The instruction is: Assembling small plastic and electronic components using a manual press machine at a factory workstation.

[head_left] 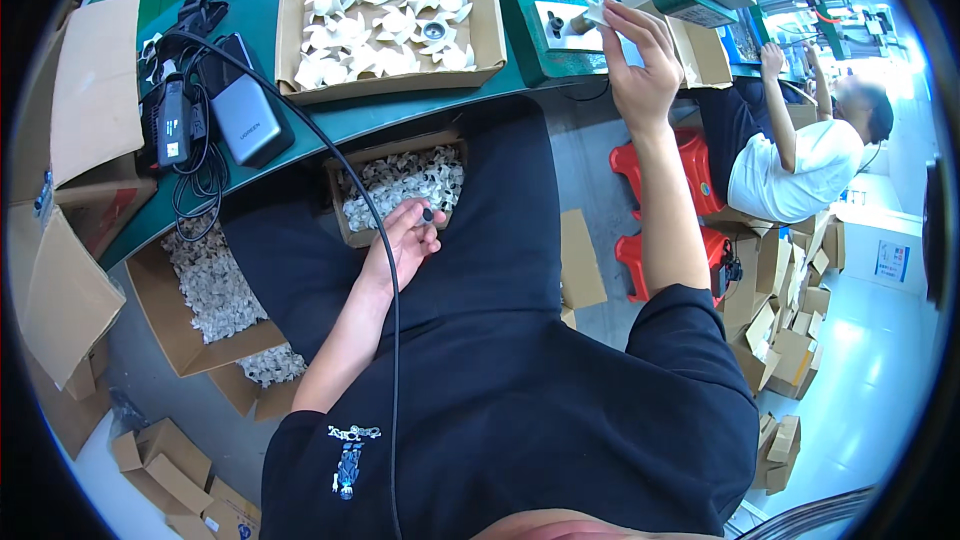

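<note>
Low over my lap, my left hand [403, 248] is closed, holding a small round black part [427, 215] at its fingertips. My right hand [645, 65] reaches up to a green bench machine, where its thumb and fingers pinch a white fan wheel [596, 14], mostly hidden by the fingers. That wheel sits against the post of a metal fixture [560, 28] on the machine's green base [530, 65]. Left of the machine, a shallow cardboard tray [400, 90] holds several white fan wheels [397, 24], some with a dark hub showing.
A black cable [396, 370] hangs across my front from a grey power bank [247, 120]. Between my legs, a cardboard box [350, 230] contains small whitish parts; more boxes [165, 315] stand left. Red stools [625, 175] and a seated co-worker [800, 165] are at right.
</note>
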Available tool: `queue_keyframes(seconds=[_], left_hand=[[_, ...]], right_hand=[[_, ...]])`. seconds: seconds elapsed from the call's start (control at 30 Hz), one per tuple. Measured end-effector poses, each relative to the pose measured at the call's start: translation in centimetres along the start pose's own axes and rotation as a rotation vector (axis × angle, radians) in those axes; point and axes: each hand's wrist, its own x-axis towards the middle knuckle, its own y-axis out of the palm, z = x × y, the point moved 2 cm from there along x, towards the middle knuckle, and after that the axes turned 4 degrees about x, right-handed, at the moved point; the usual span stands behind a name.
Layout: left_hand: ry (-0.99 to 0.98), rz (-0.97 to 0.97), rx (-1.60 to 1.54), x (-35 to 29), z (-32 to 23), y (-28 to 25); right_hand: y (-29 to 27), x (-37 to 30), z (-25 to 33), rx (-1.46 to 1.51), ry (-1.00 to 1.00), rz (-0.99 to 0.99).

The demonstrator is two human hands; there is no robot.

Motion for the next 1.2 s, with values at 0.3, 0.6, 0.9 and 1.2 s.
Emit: queue_keyframes(seconds=[0.3, 0.6, 0.9, 1.2], left_hand=[[-0.012, 0.015, -0.003, 0.3, 0.2, 0.0], [-0.042, -0.017, 0.058, 0.2, 0.5, 0.1], [-0.021, -0.114, 0.051, 0.6, 0.6, -1.4], [0.030, -0.118, 0.096, 0.6, 0.3, -0.9]], right_hand=[[-0.3, 0.6, 0.0, -0.058, -0.073, 0.063], [-0.5, 0.4, -0.6, 0.217, 0.142, 0.074], [2.6, -2.6, -14.7, 0.192, 0.997, 0.114], [2.7, -1.4, -4.8, 0.499, 0.357, 0.005]])
